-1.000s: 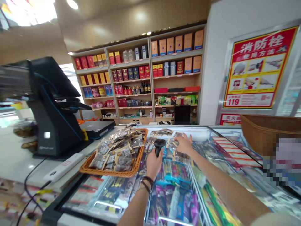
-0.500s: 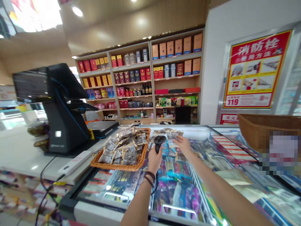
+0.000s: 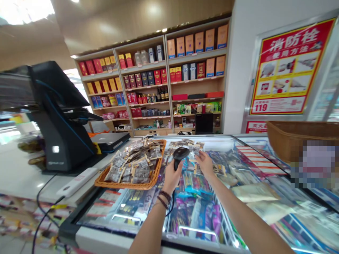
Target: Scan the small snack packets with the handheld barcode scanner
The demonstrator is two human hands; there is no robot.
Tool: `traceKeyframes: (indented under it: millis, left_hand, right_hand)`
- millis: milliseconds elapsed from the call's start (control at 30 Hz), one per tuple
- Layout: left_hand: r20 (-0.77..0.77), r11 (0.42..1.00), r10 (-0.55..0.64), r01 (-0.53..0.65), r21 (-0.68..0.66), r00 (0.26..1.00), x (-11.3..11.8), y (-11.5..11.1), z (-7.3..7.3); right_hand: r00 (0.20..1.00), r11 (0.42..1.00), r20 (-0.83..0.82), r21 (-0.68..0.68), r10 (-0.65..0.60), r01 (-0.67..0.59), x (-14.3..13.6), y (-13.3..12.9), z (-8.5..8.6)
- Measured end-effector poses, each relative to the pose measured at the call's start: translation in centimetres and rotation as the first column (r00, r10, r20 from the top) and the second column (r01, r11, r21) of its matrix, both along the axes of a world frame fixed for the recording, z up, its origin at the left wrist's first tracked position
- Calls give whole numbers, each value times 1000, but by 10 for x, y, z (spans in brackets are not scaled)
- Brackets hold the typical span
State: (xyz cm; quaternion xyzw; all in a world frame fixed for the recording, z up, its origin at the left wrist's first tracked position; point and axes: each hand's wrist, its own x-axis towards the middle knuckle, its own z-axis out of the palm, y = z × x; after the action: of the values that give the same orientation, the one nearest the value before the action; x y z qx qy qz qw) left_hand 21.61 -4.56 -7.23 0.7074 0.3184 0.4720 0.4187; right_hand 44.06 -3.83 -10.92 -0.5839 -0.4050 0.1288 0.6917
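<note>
My left hand [image 3: 171, 176] is wrapped round the handle of a black barcode scanner [image 3: 181, 152], its head tilted toward the right. Just beyond it, my right hand [image 3: 205, 164] pinches a small clear snack packet [image 3: 194, 150] by its edge. More such packets lie on the freezer's glass top [image 3: 219, 143] around both hands. To the left, a wicker basket [image 3: 156, 180] holds a heap of similar packets. A dark cord hangs below the scanner, partly behind my left wrist.
A black checkout terminal [image 3: 63, 116] and a flat scale [image 3: 113, 141] stand on the white counter [image 3: 16, 173] at left. Bagged goods fill the freezer beneath the glass. A brown basket [image 3: 286, 141] sits at right; stocked shelves [image 3: 166, 81] line the back.
The camera view has shifted slightly. The scanner's head has turned more to the right, toward the packet in my right hand. Both hands keep their grips.
</note>
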Motion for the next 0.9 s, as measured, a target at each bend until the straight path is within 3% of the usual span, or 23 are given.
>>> traceKeyframes:
  millis: [100, 333, 533, 633, 767, 900]
  left_hand:
    - [1, 1000, -23, 23, -11, 1000, 0, -2, 1]
    - [21, 999, -30, 31, -18, 999, 0, -2, 2]
    - [40, 999, -35, 36, -24, 999, 1, -2, 1]
    - [40, 1000, 15, -14, -10, 999, 1, -3, 3]
    - [60, 988, 149, -147, -37, 987, -4, -2, 13]
    - [45, 966, 257, -256, -21, 965, -28, 5, 31]
  right_hand:
    - [997, 1000, -73, -3, 0, 0, -1, 0, -1]
    - [1000, 1000, 30, -2, 1, -1, -1, 1, -3]
    - [1000, 1000, -22, 6, -8, 8, -2, 0, -3]
    - [999, 998, -8, -27, -51, 51, -1, -1, -2]
    - [996, 979, 69, -190, -63, 75, 9, 6, 5]
    - [999, 963, 36, -268, -22, 31, 16, 28, 22]
